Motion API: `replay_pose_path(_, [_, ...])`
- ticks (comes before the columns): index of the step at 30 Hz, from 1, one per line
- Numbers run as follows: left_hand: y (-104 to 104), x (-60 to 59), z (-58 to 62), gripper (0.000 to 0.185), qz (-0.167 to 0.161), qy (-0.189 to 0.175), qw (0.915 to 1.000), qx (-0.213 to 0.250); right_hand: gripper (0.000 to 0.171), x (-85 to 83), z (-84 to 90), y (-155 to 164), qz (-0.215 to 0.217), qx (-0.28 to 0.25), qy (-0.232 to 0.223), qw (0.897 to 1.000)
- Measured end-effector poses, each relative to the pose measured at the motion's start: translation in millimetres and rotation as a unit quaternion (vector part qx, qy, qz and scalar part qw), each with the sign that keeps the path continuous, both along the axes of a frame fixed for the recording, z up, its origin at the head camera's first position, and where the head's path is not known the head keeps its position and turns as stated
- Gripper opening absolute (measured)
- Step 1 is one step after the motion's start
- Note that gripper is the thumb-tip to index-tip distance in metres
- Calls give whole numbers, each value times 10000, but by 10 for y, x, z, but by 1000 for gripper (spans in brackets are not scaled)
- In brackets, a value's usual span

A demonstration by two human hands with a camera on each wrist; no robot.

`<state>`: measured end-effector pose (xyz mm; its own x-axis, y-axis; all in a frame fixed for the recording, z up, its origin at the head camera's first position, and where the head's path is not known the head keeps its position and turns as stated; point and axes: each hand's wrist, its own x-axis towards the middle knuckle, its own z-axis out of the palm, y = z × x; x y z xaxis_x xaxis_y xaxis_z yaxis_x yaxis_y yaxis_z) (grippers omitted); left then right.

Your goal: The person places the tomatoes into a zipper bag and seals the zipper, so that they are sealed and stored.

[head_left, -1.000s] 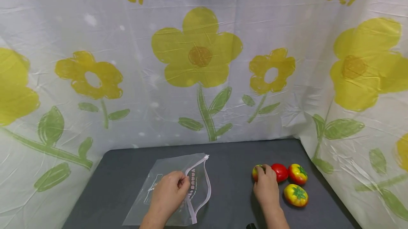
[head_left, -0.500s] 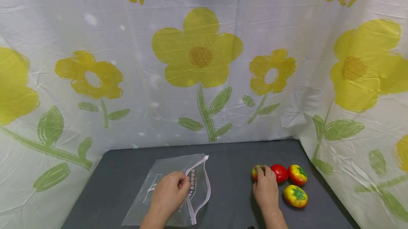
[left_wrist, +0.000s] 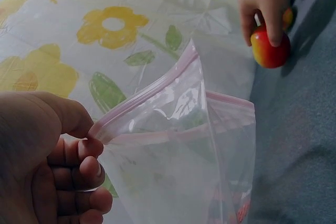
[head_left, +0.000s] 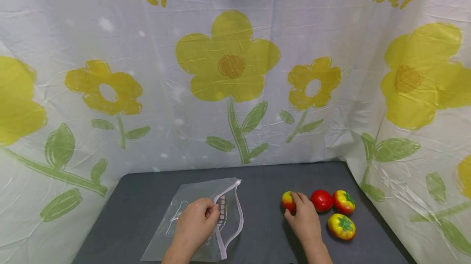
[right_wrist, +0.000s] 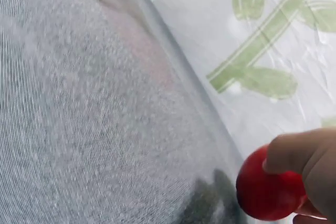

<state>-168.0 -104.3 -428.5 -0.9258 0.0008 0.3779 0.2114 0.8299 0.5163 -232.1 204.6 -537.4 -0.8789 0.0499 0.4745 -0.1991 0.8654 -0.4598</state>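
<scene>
A clear zip bag with pale pink zip edges and printed lettering lies on the dark table. At the rim of its mouth my left hand pinches the plastic between thumb and forefinger; the other fingers curl loosely, as the left wrist view shows. The bag's mouth gapes. My right hand grips a red-and-yellow tomato, its thumb pressed to the red side in the right wrist view. Beside that hand sits a plain red tomato.
Two more red-and-yellow tomatoes with green star-shaped tops lie to the right, one farther back and one nearer. A flower-printed sheet hangs behind and on both sides of the table.
My right hand has shifted a little left with the red-and-yellow tomato, away from the plain red one. The left hand and bag have stayed put.
</scene>
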Motion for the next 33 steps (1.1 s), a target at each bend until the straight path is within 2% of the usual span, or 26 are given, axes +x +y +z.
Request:
replay_pose_path(9, [-9,10,0,30,18,-35,10000,-29,55,63,188,-82,265,-374,-395,9982])
replay_pose_path(17, [-11,4,-17,30,17,-12,10000,-25,54,133,400,-201,556,-749,-319,9951])
replay_pose_path(21, [-12,3,-24,31,11,-31,10000,-44,58,192,540,-274,707,-899,-541,9920])
replay_pose_path(25, [-11,4,-29,31,12,-4,10000,-46,60,259,658,-348,955,-1015,-545,9887])
replay_pose_path(29, [-12,6,-29,31,18,27,10000,-31,61,315,747,-423,1141,-1058,-531,9864])
replay_pose_path(33, [-14,8,-29,31,13,17,10000,-33,62,353,810,-497,1332,-1240,-710,9807])
